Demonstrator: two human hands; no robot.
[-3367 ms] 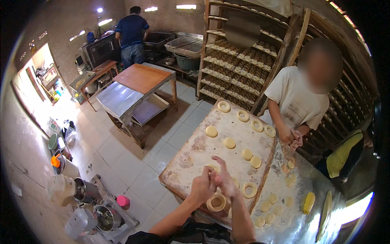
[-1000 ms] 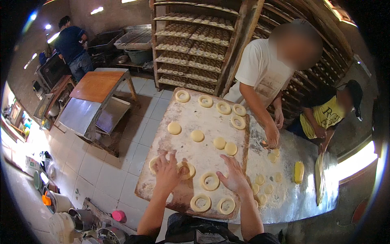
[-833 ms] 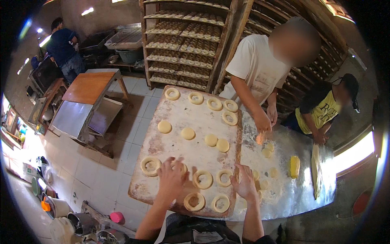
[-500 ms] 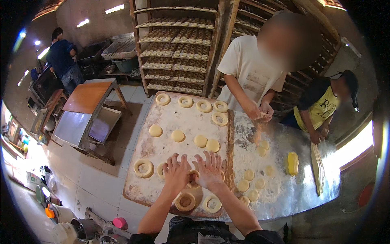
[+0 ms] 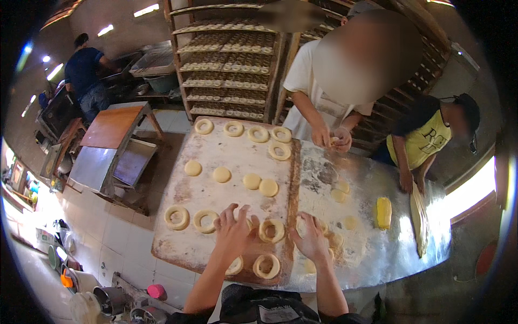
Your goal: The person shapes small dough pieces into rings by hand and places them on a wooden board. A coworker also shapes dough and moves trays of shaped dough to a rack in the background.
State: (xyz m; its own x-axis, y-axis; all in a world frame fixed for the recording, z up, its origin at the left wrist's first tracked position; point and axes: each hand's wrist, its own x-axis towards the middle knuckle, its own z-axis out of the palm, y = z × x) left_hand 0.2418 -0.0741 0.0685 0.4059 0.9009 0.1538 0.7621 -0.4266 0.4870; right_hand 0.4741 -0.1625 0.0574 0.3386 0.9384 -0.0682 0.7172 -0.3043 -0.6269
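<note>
Left hand: fingers spread, flat, gripping nothing; dough ring lies just beyond its fingertips. Right hand: fingers loosely curled, grip indeterminate.

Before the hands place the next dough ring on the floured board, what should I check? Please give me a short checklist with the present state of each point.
1. Left hand free to work: cannot tell; it lies flat on the floured board, perhaps over dough.
2. Right hand near the flat dough discs on the metal table: ok.
3. Free space on the board for another ring: ok, bare patches lie between the rows.
4. Dough ring between the hands keeps an open hole: ok.
5. Co-worker's hands away from the near row: ok, they are at the far side.
</note>
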